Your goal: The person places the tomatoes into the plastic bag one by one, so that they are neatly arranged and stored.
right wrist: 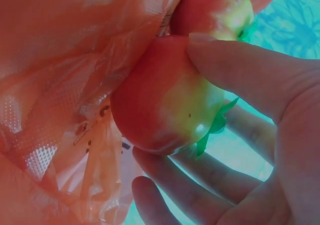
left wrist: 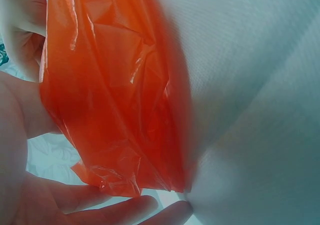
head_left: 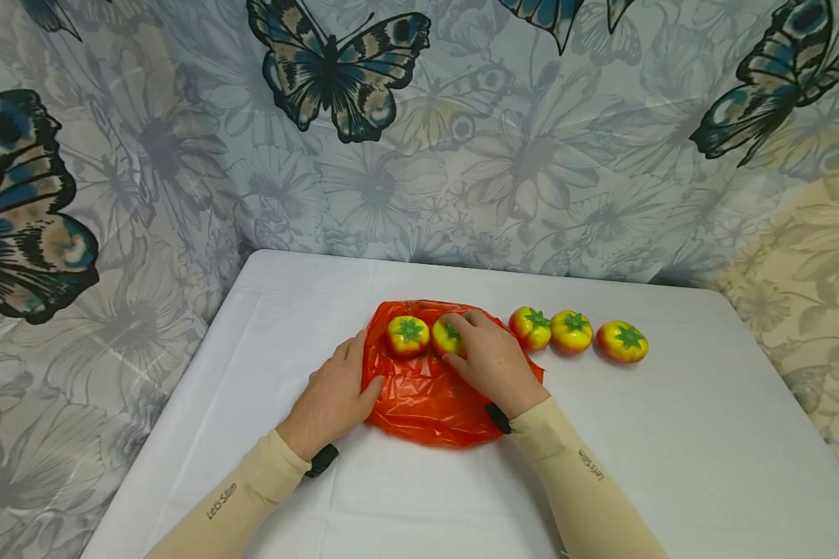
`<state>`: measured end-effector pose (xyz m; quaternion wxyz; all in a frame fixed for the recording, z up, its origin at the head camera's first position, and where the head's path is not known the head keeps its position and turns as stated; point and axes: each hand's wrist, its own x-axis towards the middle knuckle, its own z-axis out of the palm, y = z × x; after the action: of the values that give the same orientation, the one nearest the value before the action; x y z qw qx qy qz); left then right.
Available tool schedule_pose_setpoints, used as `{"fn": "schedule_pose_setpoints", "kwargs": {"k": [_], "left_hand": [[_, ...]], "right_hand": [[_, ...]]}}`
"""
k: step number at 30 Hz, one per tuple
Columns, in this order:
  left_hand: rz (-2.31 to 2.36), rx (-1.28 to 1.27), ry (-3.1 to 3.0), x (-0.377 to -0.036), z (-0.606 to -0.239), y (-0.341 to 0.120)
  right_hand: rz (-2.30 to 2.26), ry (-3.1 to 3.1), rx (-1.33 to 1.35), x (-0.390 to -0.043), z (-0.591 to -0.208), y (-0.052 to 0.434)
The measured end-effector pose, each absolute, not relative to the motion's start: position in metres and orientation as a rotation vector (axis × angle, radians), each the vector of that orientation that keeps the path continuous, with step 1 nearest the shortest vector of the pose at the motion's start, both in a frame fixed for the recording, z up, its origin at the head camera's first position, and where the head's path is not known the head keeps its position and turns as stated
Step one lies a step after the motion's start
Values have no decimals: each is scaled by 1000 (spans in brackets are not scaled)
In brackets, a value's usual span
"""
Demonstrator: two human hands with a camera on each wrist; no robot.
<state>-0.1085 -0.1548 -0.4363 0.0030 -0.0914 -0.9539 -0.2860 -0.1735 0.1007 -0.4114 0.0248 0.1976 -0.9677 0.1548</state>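
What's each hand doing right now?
Left hand: open, resting against the orange bag.
Right hand: holding a tomato on the bag.

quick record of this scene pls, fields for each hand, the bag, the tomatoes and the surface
left hand: rests flat on the left edge of the orange bag
right hand: grips a tomato over the bag
second tomato: lies on the bag, beside the gripped one
loose tomatoes: three in a row, right of the bag
surface: white table
backdrop: butterfly curtain
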Motion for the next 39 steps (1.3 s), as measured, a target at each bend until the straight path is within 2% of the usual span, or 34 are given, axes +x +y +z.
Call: {"fn": "schedule_pose_setpoints", "kwargs": {"k": [20,28,33,39], "left_hand": [[-879,-295,-3013,-108,-434,-150],[-899,-266,-3016,-105,-434,-153],[-922,-270,-3028,-102,-434,-154],[-943,-298,-3022,-102,-433,-150]], "right_hand": [[480,-3010,621,-172,-414,108],[518,-2971,626,-173,-400,116],[572,-2955,557,-172,-384,139],[556,-2919,394,-168,-370,196]]}}
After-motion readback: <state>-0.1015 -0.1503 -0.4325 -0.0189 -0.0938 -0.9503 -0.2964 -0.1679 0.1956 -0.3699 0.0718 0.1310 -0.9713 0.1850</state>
